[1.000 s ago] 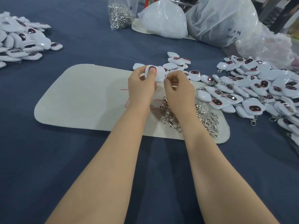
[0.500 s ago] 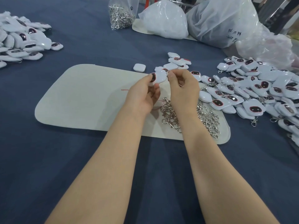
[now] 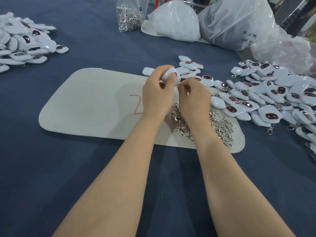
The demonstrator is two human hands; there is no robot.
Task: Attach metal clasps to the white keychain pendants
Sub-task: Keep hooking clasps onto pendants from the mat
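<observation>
My left hand (image 3: 156, 94) grips a white keychain pendant (image 3: 169, 74) above the far edge of the pale mat (image 3: 89, 106). My right hand (image 3: 193, 98) is right beside it, fingers curled and pinching something small at the pendant's lower edge; the item itself is hidden by my fingers. A heap of loose metal clasps (image 3: 220, 124) lies on the mat under my right wrist. Several white pendants with dark oval faces (image 3: 266, 98) are spread to the right, some with clasps on.
Another pile of pendants (image 3: 25, 47) lies at the far left. A clear bag of clasps (image 3: 130, 16) and big plastic bags (image 3: 236, 23) stand at the back. A red mark (image 3: 136, 105) is drawn on the mat. Dark blue cloth (image 3: 51, 168) covers the table.
My left hand has turned the pendant so its white back faces up and lifted it slightly away from me. My right hand's fingers have closed in at its lower edge.
</observation>
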